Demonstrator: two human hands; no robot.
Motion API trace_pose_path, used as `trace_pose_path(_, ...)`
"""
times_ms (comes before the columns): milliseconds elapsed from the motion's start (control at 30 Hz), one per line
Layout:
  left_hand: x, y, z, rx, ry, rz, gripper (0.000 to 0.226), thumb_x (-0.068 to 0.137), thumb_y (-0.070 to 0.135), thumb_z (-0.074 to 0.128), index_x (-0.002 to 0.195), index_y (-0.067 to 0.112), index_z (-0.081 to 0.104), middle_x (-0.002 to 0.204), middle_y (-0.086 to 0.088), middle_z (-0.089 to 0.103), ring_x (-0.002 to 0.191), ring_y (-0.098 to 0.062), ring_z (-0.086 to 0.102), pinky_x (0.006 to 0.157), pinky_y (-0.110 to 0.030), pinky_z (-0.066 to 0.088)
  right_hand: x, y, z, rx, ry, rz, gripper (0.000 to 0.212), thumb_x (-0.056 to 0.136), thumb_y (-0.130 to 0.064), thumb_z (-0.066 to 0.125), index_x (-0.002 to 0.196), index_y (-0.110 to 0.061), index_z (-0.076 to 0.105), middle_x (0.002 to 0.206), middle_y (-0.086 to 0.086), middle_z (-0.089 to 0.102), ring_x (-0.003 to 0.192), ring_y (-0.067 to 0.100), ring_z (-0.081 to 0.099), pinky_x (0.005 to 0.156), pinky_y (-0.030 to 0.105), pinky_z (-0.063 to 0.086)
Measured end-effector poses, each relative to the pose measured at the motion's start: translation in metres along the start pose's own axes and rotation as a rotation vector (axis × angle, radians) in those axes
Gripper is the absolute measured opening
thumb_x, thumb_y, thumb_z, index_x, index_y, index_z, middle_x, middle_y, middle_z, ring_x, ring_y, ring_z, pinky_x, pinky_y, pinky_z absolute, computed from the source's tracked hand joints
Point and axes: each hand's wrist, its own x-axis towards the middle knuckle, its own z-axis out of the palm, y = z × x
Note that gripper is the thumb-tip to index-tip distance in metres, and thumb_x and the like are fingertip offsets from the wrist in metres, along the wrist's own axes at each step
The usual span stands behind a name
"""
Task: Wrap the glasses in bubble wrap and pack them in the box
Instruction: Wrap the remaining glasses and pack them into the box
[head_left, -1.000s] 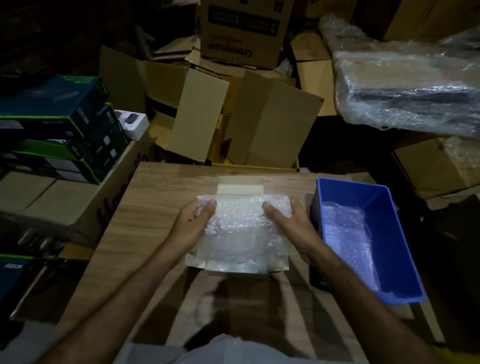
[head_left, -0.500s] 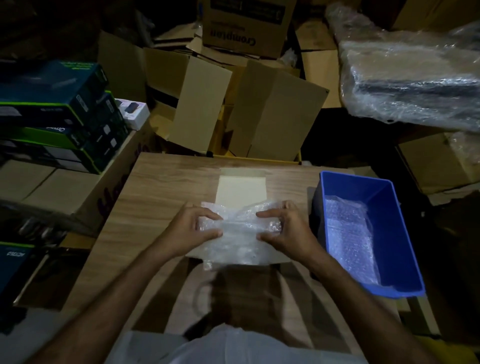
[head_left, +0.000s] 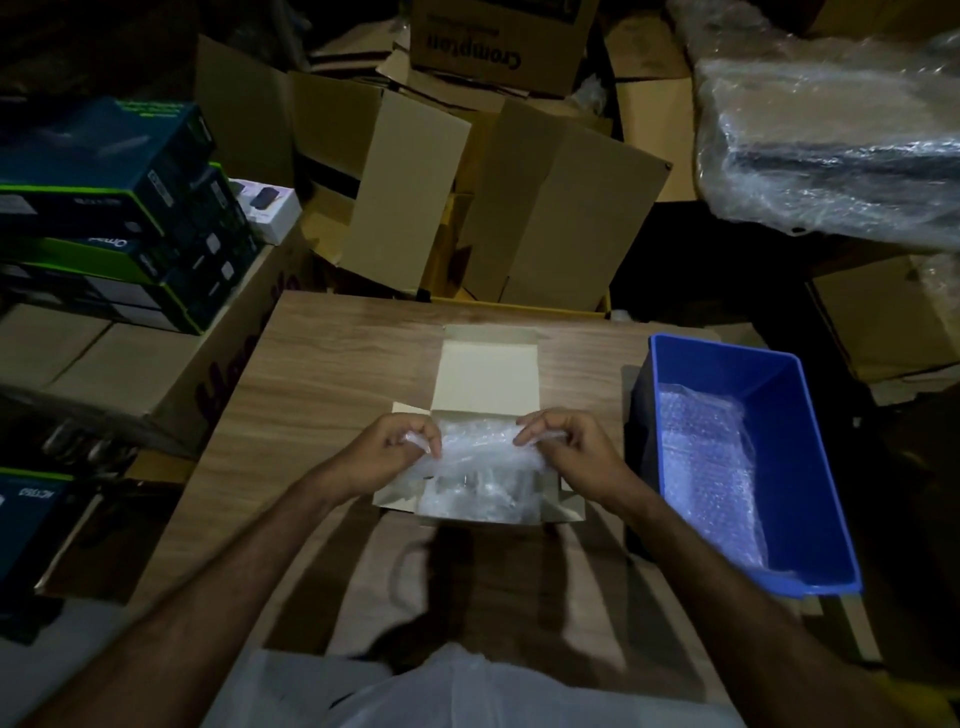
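A small open cream cardboard box (head_left: 487, 374) lies on the wooden table (head_left: 332, 384), its lid flap folded away from me. Clear bubble wrap (head_left: 478, 467) fills the box; the glasses inside it cannot be made out. My left hand (head_left: 387, 451) pinches the wrap's far left edge. My right hand (head_left: 566, 451) pinches its far right edge. Between them the wrap's far edge is lifted and folded toward me over the box.
A blue plastic bin (head_left: 795, 415) stands at the table's right edge with more bubble wrap (head_left: 711, 467) inside. Folded cardboard cartons (head_left: 561, 208) pile up behind the table. Stacked dark product boxes (head_left: 114, 208) sit at the left, a plastic-wrapped bundle (head_left: 831, 145) at the right.
Both hands went from lying flat on the spread wrap to pinching its far edge and pulling it back toward me. The box's lid flap is now uncovered.
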Motion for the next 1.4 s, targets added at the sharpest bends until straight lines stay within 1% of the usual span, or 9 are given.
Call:
trace_pose_path(200, 0.016, -0.012, -0.001, 0.111, 0.018, -0.058, 0.016, 0.09, 0.019, 0.069, 0.099, 0.015, 0.081, 0.108, -0.002, 0.069, 0.1, -0.011, 0.065, 0.091, -0.023, 0.051, 0.009, 0.017, -0.002, -0.318, 0.031, -0.003, 0.02, 0.078, -0.034, 0.086, 0.095, -0.026, 0.079, 0.109, -0.01, 0.071, 0.1, 0.002, 0.065, 0.086, 0.03, 0.059)
trace_pose_path(400, 0.052, -0.016, 0.015, 0.679, 0.353, 0.144, 0.028, 0.077, 0.006, 0.07, 0.086, 0.027, 0.054, 0.083, 0.009, 0.06, 0.075, -0.014, 0.056, 0.061, -0.032, 0.048, 0.031, 0.016, 0.011, -0.602, 0.182, -0.103, 0.015, 0.094, -0.027, 0.063, 0.108, -0.029, 0.059, 0.102, -0.007, 0.062, 0.086, 0.013, 0.06, 0.067, 0.03, 0.052)
trace_pose_path(600, 0.081, -0.034, 0.036, 1.206, 0.187, 0.155, 0.028, 0.056, -0.002, 0.08, 0.073, 0.013, 0.064, 0.075, -0.008, 0.06, 0.067, -0.028, 0.058, 0.055, -0.035, 0.044, 0.049, 0.05, 0.027, -1.018, 0.139, -0.189, 0.017, 0.07, -0.006, 0.082, 0.08, -0.017, 0.076, 0.086, 0.003, 0.069, 0.08, 0.026, 0.061, 0.067, 0.035, 0.043)
trace_pose_path(800, 0.076, -0.067, 0.067, 1.103, 0.074, -0.051, 0.029, 0.074, 0.001, 0.069, 0.103, 0.005, 0.069, 0.103, -0.015, 0.064, 0.088, -0.034, 0.065, 0.071, -0.041, 0.056, 0.044, 0.063, 0.054, -0.978, 0.042, -0.131, 0.019, 0.062, -0.003, 0.071, 0.08, -0.006, 0.068, 0.091, 0.018, 0.065, 0.083, 0.039, 0.063, 0.064, 0.04, 0.048)
trace_pose_path(900, 0.072, -0.051, 0.065, 0.775, 0.045, -0.149, 0.06, 0.094, 0.021, 0.057, 0.151, 0.015, 0.036, 0.135, -0.019, 0.055, 0.115, -0.037, 0.06, 0.089, -0.042, 0.051, 0.042, 0.059, 0.054, -0.952, -0.128, 0.096, 0.081, 0.075, -0.022, 0.08, 0.145, -0.003, 0.045, 0.145, 0.023, 0.05, 0.128, 0.037, 0.053, 0.097, 0.041, 0.049)
trace_pose_path(1033, 0.083, -0.036, 0.047, 0.832, -0.281, -0.241, 0.124, 0.07, 0.034, 0.089, 0.16, 0.034, 0.004, 0.151, -0.02, 0.033, 0.131, -0.037, 0.048, 0.1, -0.043, 0.05, 0.047, 0.047, 0.046, -0.968, -0.354, 0.142, 0.13, 0.064, -0.032, 0.094, 0.16, -0.005, 0.011, 0.162, 0.02, 0.026, 0.149, 0.034, 0.029, 0.116, 0.041, 0.036)
trace_pose_path(1133, 0.092, -0.034, 0.042, 0.938, -0.411, -0.323, 0.152, 0.051, 0.018, 0.1, 0.159, 0.041, -0.005, 0.156, -0.018, 0.018, 0.136, -0.038, 0.043, 0.101, -0.044, 0.052, 0.048, 0.041, 0.046, -0.97, -0.385, 0.135, 0.124, 0.066, -0.026, 0.093, 0.158, -0.002, 0.015, 0.159, 0.019, 0.029, 0.147, 0.034, 0.028, 0.115, 0.04, 0.034)
trace_pose_path(1267, 0.091, -0.032, 0.05, 1.044, -0.331, -0.211, 0.111, 0.077, 0.007, 0.081, 0.157, 0.036, 0.009, 0.143, -0.013, 0.029, 0.128, -0.039, 0.05, 0.092, -0.041, 0.051, 0.049, 0.043, 0.055, -1.026, -0.328, 0.132, 0.095, 0.085, -0.023, 0.076, 0.157, -0.001, 0.018, 0.155, 0.022, 0.034, 0.142, 0.037, 0.034, 0.116, 0.043, 0.032)
trace_pose_path(1400, 0.089, -0.036, 0.053, 1.232, -0.297, -0.091, 0.111, 0.068, 0.005, 0.084, 0.157, 0.022, 0.021, 0.136, -0.015, 0.04, 0.127, -0.034, 0.045, 0.096, -0.041, 0.046, 0.046, 0.046, 0.06, -1.011, -0.291, 0.15, 0.096, 0.084, -0.025, 0.078, 0.156, 0.0, 0.018, 0.153, 0.023, 0.034, 0.139, 0.038, 0.036, 0.114, 0.042, 0.034)
